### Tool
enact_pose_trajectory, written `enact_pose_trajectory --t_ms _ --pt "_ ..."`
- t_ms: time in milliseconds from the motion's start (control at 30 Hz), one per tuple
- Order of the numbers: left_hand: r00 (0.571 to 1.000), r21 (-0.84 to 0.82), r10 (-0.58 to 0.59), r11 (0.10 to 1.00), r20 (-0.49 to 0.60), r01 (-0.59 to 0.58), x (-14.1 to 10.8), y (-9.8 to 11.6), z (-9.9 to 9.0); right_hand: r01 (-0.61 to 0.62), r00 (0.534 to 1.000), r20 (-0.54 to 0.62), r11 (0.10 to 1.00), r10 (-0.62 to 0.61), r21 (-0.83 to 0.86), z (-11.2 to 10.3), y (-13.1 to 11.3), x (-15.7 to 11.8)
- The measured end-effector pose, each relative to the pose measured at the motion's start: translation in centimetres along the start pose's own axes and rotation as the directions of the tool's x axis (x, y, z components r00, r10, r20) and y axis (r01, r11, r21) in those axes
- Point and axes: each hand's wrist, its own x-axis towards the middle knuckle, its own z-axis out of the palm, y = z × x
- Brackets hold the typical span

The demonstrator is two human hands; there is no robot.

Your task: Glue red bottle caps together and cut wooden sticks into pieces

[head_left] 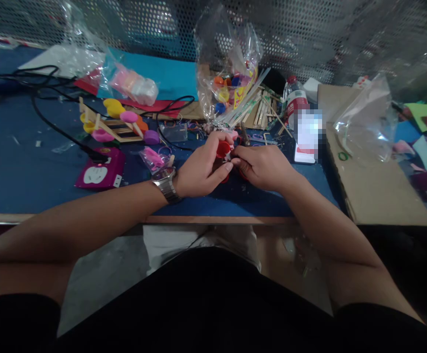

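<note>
My left hand [201, 168], with a metal watch [166, 185] on its wrist, curls around a small red cup-shaped piece [223, 149] above the front of the table. Thumb and fingers of my right hand [264, 166] are pinched together right beside that piece. Something small and whitish shows between the two hands; what the right fingers grip is too small to make out. More red shows beneath the hands, partly hidden by them. Just behind them lies a dark-tipped tool [244, 135], perhaps a glue gun nozzle.
A purple box [101, 169] with a black cable stands left. Behind it is a wooden-stick model [116, 128] with coloured round pieces. Clear bags [208, 63], wooden sticks [261, 110], a bottle [295, 98] and a lit phone [305, 154] lie farther back. Cardboard [379, 186] covers the right.
</note>
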Motion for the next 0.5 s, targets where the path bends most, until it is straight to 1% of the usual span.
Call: enact_pose_trajectory --t_ms 67,133,200,367,500 --pt "0.998 0.048 0.056 0.997 0.015 -0.057 -0.04 0.0 0.11 -0.007 0.999 0.031 1.0 0.007 -0.007 0.01 -0.19 0.09" --pt "0.996 0.064 0.081 0.994 0.033 -0.083 -0.04 0.06 0.24 -0.008 0.999 0.054 1.0 0.008 -0.013 0.02 -0.34 0.17" --pt "0.997 0.077 0.069 0.995 0.027 -0.071 -0.04 0.16 0.31 -0.012 0.999 0.048 1.0 0.013 -0.017 0.02 -0.37 0.25" --pt "1.0 0.112 -0.015 0.994 0.01 0.013 -0.17 0.18 0.15 -0.003 1.0 0.002 1.0 0.003 -0.01 0.13 0.14 0.39" --pt "0.999 0.145 0.029 0.989 0.014 -0.031 -0.5 -0.14 0.29 -0.017 1.0 -0.023 1.0 0.017 -0.008 0.3 0.45 0.49"
